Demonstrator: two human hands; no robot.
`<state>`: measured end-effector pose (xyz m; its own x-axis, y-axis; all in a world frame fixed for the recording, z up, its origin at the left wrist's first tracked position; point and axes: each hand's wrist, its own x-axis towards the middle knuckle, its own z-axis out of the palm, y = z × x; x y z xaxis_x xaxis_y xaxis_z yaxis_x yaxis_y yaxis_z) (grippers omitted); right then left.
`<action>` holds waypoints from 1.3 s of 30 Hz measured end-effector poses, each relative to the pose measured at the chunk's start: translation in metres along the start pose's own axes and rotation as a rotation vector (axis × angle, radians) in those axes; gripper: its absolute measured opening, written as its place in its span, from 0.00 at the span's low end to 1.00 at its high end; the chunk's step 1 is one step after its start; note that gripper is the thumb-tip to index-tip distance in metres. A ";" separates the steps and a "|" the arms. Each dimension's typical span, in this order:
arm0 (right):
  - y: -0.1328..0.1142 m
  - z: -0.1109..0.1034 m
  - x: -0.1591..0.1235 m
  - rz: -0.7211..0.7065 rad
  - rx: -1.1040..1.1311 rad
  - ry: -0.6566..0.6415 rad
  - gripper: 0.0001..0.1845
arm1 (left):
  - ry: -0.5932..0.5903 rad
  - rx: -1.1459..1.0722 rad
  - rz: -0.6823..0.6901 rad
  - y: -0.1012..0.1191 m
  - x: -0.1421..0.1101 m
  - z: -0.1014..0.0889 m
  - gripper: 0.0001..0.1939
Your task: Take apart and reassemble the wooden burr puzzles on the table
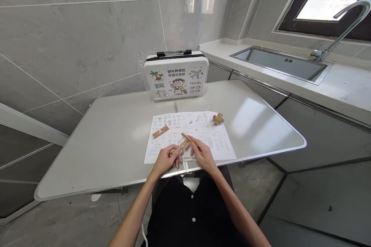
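Note:
My left hand (168,158) pinches a notched wooden puzzle piece (186,144) over the lower part of a printed paper sheet (223,144). In my right hand (203,154) is a second wooden puzzle piece, a narrow stick (185,136) that slants across the first. The two pieces meet or overlap between my hands; whether they interlock I cannot tell. Another notched wooden piece (160,132) lies flat on the left side of the sheet. At the sheet's upper right corner sits an assembled wooden burr puzzle (218,119), shaped like a cross.
The sheet lies on a light folding table (116,135) with a centre seam. A white printed case (176,77) with a black handle stands at the table's back edge, against the tiled wall. To the right runs a counter with a sink (284,63) and tap (344,31).

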<state>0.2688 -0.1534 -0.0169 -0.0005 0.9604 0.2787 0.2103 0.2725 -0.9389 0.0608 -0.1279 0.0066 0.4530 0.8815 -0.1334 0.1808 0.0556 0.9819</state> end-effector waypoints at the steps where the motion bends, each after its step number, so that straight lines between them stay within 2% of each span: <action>1: 0.000 0.000 0.000 0.000 -0.001 -0.003 0.27 | 0.000 0.000 0.001 0.000 0.000 0.000 0.23; 39: 0.002 0.006 -0.002 0.003 -0.008 -0.030 0.29 | 0.053 -0.005 0.041 -0.003 -0.002 -0.001 0.24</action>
<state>0.2635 -0.1546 -0.0205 -0.0291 0.9625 0.2697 0.2184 0.2694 -0.9379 0.0587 -0.1293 0.0043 0.4135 0.9065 -0.0858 0.1586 0.0211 0.9871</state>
